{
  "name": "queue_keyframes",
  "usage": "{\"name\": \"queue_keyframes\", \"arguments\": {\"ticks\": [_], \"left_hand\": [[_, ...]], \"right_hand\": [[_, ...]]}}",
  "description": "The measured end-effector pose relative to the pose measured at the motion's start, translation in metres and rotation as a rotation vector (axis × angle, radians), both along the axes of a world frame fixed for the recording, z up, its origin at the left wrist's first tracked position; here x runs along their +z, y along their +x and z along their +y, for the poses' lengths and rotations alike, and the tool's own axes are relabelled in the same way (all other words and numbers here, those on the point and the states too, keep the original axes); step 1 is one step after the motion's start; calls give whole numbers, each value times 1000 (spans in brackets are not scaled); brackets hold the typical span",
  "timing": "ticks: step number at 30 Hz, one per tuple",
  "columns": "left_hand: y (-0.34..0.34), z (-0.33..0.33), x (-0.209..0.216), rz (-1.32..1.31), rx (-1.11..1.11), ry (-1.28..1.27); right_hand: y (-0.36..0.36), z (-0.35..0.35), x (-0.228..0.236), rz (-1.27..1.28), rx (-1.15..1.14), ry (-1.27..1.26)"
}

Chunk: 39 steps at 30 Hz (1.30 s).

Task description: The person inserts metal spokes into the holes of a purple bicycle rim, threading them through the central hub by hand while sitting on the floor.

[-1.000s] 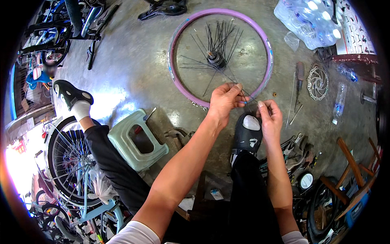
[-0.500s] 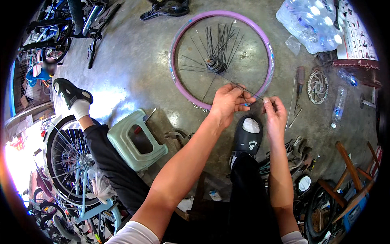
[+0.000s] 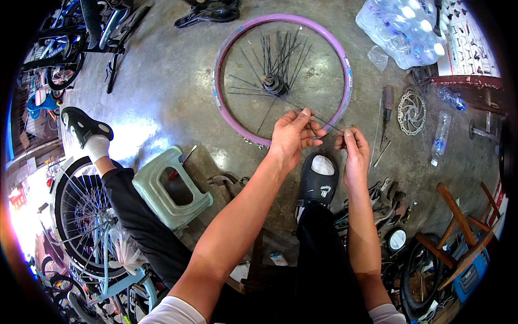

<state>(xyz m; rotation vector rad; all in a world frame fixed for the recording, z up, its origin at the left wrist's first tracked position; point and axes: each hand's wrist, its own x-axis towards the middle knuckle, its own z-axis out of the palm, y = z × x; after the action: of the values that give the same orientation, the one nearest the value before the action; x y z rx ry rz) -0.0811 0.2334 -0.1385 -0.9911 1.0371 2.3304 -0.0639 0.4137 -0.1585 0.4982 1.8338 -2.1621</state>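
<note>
At purple rim's (image 3: 283, 17) five o'clock, spoke (image 3: 333, 127) pinched by left hand (image 3: 289, 136) and right hand (image 3: 355, 154) should be guided unbent.

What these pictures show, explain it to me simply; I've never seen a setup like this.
There is no robot here. The arms belong to a person working with bare hands, and the view comes from the left of two wide fisheye cameras worn on the head, looking down, so straight edges look bent.

On the floor lies a purple wheel rim, with a hub and a bunch of spokes inside it. The right hand pinches a thin dark spoke. The left hand is curled beside it; its exact grip is hard to see.

To the right lie a screwdriver and a brake disc; to the left is a pale green stool.
</note>
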Motion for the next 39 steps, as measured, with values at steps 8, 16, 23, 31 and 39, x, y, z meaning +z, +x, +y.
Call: {"name": "queue_keyframes", "arguments": {"ticks": [8, 16, 23, 31, 39], "left_hand": [[1, -6, -2, 6, -32, -14], [2, -8, -6, -8, -32, 3], [1, -9, -6, -25, -38, 30], [1, -16, -4, -38, -54, 59], [-1, -14, -3, -36, -36, 98]], "right_hand": [[-2, -5, -1, 9, -5, 14], [2, -7, -4, -36, -56, 1], [0, -9, 0, -58, -104, -41], [-30, -11, -44, -176, -168, 426], [-54, -6, -92, -114, 28, 830]]}}
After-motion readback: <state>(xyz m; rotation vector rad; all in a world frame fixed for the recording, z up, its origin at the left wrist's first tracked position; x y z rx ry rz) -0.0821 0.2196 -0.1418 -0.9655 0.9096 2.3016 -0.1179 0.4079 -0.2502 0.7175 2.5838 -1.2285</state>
